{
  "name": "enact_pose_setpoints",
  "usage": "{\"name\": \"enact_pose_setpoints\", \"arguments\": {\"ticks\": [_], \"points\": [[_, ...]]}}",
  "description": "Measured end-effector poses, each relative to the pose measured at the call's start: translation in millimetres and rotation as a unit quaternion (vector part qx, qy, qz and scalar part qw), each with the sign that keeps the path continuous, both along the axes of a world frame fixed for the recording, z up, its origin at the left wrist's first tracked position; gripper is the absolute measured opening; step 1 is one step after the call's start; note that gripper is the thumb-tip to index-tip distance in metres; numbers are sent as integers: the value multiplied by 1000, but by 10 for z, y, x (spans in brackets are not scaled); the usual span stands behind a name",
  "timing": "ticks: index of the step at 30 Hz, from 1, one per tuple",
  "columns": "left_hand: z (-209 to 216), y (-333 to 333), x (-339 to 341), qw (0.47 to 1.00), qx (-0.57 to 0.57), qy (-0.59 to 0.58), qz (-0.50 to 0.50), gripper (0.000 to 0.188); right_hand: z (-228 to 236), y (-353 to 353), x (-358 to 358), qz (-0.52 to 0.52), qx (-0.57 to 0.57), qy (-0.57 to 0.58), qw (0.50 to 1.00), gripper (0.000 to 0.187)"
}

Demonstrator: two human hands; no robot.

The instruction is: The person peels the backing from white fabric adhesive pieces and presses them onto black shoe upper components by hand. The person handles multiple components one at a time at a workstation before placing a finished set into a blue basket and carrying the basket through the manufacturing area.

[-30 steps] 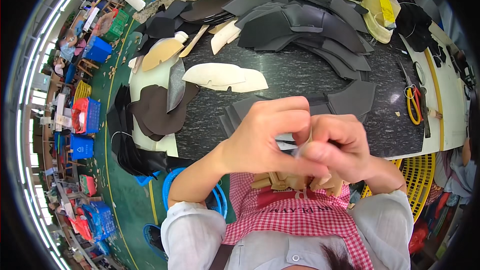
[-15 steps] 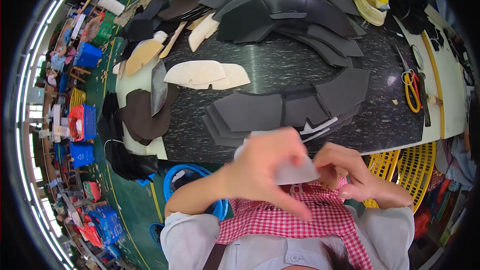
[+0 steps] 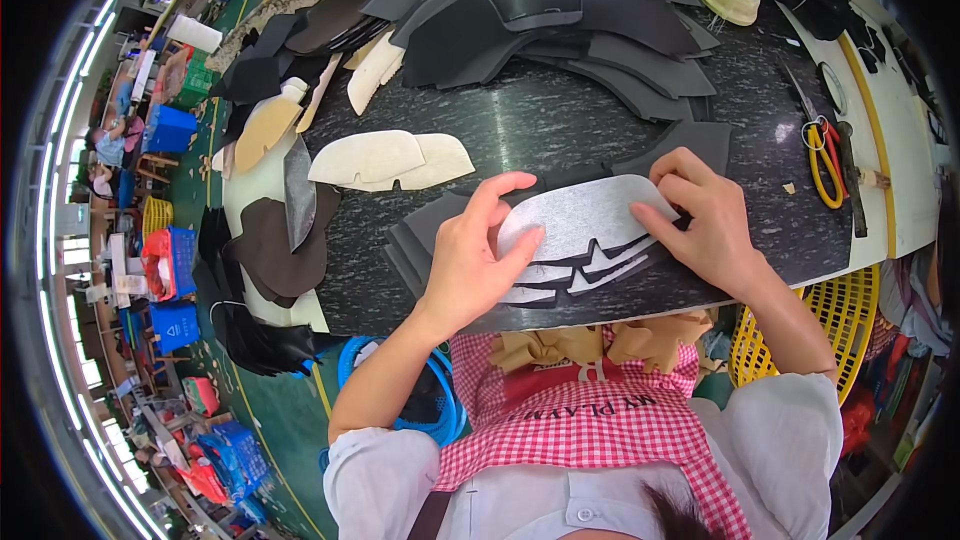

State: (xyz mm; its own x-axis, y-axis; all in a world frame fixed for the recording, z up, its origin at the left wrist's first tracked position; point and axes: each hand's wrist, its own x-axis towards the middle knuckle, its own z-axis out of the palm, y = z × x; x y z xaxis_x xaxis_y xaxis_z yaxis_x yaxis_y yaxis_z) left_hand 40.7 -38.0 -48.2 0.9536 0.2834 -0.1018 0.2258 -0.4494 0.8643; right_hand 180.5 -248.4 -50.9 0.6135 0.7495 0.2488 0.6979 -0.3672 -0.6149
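A pale grey-white, round-topped sheet piece (image 3: 580, 215) with a notched lower edge lies over a stack of dark grey shaped panels (image 3: 408, 240) near the table's front edge. My left hand (image 3: 468, 258) pinches its left end between thumb and fingers. On the other end, my right hand (image 3: 708, 225) grips it with bent fingers. White strips (image 3: 612, 273) show on the dark panel just below the piece's notches. Most of the top panel is hidden under the piece and my hands. Two cream, round-topped pieces (image 3: 390, 158) overlap on the tabletop beyond my left hand.
Many dark grey panels (image 3: 540, 0) are fanned out at the back. Yellow-handled scissors (image 3: 825, 165) lie at the right. Brown cut pieces (image 3: 280, 255) and a grey blade-shaped piece (image 3: 299, 195) sit at the left. Crumpled brown paper (image 3: 650, 340) is by my apron; a yellow basket (image 3: 845, 325) stands below right.
Both hands have moved forward from in front of my apron to the dark panels. The pale piece, earlier held folded or tilted near my chest, now lies spread out over them.
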Motion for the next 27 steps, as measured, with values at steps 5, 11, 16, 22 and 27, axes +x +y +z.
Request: {"name": "enact_pose_setpoints", "arguments": {"ticks": [5, 11, 16, 22, 27], "points": [[-78, -11, 26, 986, 149, -66, -42, 39, 14, 17, 87, 42, -43, -37, 998, 22], [-69, 8, 60, 970, 202, -107, -82, 27, 32, 49, 179, 97, -66, -54, 992, 22], [-28, 170, -64, 941, 308, -89, -111, 19, 206, -45, 380, 64, -266, -161, 948, 26], [277, 1097, -65, 909, 376, -182, 6, 24, 418, 891, 679, 88, 96, -349, 928, 21], [-8, 1337, -12, 911, 386, -116, -88, 26, 218, 1458, 1181, 120, 109, -289, 944, 19]]}}
